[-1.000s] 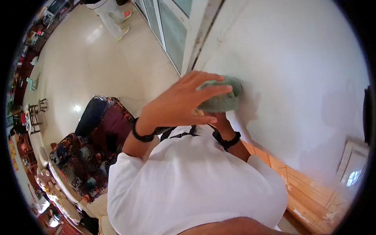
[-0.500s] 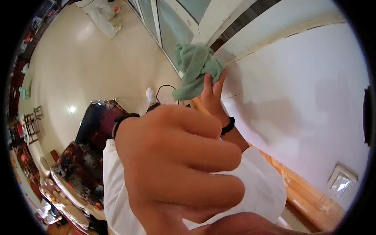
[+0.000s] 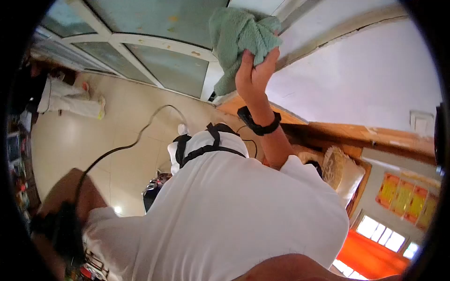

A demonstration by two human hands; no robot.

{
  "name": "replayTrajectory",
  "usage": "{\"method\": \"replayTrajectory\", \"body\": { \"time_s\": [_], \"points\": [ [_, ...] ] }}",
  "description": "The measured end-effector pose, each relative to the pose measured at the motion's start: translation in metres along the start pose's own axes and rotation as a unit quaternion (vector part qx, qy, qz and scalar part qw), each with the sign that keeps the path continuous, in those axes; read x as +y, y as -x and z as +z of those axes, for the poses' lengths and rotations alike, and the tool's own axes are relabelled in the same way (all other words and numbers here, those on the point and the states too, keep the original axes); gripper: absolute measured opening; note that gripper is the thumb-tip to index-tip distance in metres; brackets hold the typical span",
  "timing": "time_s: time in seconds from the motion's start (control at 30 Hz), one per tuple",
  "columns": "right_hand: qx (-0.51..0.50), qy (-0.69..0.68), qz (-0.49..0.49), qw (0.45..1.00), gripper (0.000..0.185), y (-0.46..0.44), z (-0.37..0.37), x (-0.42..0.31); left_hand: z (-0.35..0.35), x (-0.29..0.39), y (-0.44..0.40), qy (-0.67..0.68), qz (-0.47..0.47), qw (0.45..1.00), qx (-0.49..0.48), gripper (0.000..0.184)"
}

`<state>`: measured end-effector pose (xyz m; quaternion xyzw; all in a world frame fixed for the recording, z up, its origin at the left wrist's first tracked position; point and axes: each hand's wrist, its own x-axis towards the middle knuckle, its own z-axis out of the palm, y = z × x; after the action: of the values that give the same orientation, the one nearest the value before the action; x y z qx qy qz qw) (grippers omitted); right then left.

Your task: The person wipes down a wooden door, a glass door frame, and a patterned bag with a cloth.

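Note:
My right hand [image 3: 255,72] holds a bunched pale green towel [image 3: 236,40], its thumb and fingers pressed into the cloth. The towel hangs in front of the white edge of a glass-paneled door [image 3: 208,77]; whether it touches the door I cannot tell. A black band [image 3: 260,122] circles the right wrist. My left arm is bent at the lower left, dark and smeared. A black band [image 3: 61,229] shows there, and what seems to be my left hand [image 3: 49,255] is too blurred to make out its fingers.
A black cable [image 3: 136,143] curves above the tiled floor [image 3: 126,126]. Another person's white-trousered legs [image 3: 70,96] are at the left. The white wall [image 3: 347,79] with a switch [image 3: 421,122] is on the right, above a wooden ledge and a cushion [image 3: 344,178].
My left fist has left the front of the camera and swung to the lower left. The view has turned, and the right hand with the towel appears higher in it.

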<state>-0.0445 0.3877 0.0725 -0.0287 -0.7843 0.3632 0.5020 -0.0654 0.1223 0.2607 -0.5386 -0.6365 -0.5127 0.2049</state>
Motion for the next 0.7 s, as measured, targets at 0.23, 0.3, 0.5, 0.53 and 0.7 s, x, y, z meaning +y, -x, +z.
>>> {"method": "replayTrajectory", "body": {
  "time_s": [0.23, 0.3, 0.5, 0.53, 0.7],
  "points": [
    [0.011, 0.068, 0.129, 0.989, 0.045, 0.073, 0.04, 0.023, -0.011, -0.054, 0.028, 0.135, 0.004, 0.977, -0.163, 0.037],
    [-0.016, 0.099, 0.213, 0.972, 0.044, 0.081, 0.044, 0.032, -0.014, -0.064, 0.029, 0.145, 0.007, 0.972, -0.184, 0.036],
    [0.025, 0.077, 0.171, 0.982, 0.047, 0.031, 0.037, 0.014, -0.011, -0.087, 0.016, 0.158, 0.002, 0.956, -0.248, 0.034],
    [0.034, 0.089, 0.122, 0.988, 0.048, 0.018, 0.034, 0.012, -0.008, -0.09, 0.015, 0.161, -0.001, 0.953, -0.257, 0.033],
    [0.078, 0.132, 0.104, 0.983, 0.053, 0.001, 0.033, 0.004, 0.004, -0.08, -0.001, 0.171, 0.014, 0.937, -0.304, 0.032]
  ]
}}
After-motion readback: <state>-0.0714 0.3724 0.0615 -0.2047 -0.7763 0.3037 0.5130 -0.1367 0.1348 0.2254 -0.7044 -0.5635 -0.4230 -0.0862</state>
